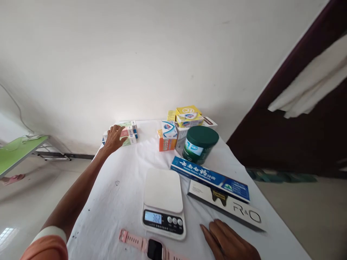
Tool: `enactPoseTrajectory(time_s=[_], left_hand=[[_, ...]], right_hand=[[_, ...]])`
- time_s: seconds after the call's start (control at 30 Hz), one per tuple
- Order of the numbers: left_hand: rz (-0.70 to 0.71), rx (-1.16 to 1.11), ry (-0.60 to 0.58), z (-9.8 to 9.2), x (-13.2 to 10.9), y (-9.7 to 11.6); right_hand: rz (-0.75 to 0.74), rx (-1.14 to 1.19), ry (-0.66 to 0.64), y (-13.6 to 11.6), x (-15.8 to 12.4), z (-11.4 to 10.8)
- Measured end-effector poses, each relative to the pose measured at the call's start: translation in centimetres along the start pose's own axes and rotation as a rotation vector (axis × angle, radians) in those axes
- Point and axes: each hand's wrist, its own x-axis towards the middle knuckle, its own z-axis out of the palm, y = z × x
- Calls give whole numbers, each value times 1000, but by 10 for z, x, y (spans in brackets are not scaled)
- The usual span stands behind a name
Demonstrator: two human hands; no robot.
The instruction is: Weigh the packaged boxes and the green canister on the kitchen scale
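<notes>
My left hand (113,138) reaches to the back left of the table, its thumb and fingers around a pink-and-white small box (128,131) in a low pile. Above and below that box lie green-and-white boxes (129,140). My right hand (227,241) rests at the near edge, fingers loosely curled together, with nothing visible in them. Between the hands stands a white kitchen scale (163,189), its pan bare and its display reading 362. Right of it lie a blue toothpaste box (210,177) and a white-and-black R&O box (226,205).
A dark green tub (201,144) stands behind the toothpaste box. Beside it are an orange box (166,144), a white-and-blue soap box (169,130) and yellow boxes (189,119). A pink-strapped watch (155,249) lies in front of the scale. A wall closes off the back.
</notes>
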Motion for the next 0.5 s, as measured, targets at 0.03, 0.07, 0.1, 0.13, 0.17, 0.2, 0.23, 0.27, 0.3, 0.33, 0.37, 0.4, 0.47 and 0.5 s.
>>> enactPoseTrajectory(time_s=[0.03, 0.07, 0.1, 0.13, 0.17, 0.2, 0.23, 0.27, 0.3, 0.33, 0.37, 0.4, 0.47, 0.5], left_hand=[[84, -36, 36, 0, -8, 17], [180, -81, 62, 0, -16, 37], [279, -130, 72, 0, -24, 59], [372, -180, 70, -1, -32, 82], [454, -225, 52, -1, -39, 106], [529, -262, 17, 0, -44, 130], [594, -285, -33, 1, -47, 153], [648, -289, -91, 3, -48, 174], [685, -271, -154, 6, -48, 193], [704, -232, -223, 10, -45, 209], [708, -180, -295, 14, -41, 223], [702, -124, -359, 18, -37, 235], [683, -32, -460, 25, -28, 252], [676, -5, -494, 27, -24, 257]], right_hand=[[68, 17, 11, -5, 4, -1], [123, 31, 11, -9, 7, -1], [150, 44, -17, -12, 9, -2], [163, 53, -39, -15, 11, -2], [172, 55, -48, -16, 11, -2], [181, 53, -59, -17, 11, -2], [186, 49, -65, -17, 11, -3], [190, 45, -71, -17, 10, -3], [192, 42, -74, -17, 9, -3], [194, 41, -76, -17, 8, -3], [195, 41, -77, -17, 8, -3], [196, 42, -75, -17, 8, -3], [200, 41, -68, -17, 8, -3], [202, 38, -66, -18, 8, -4]])
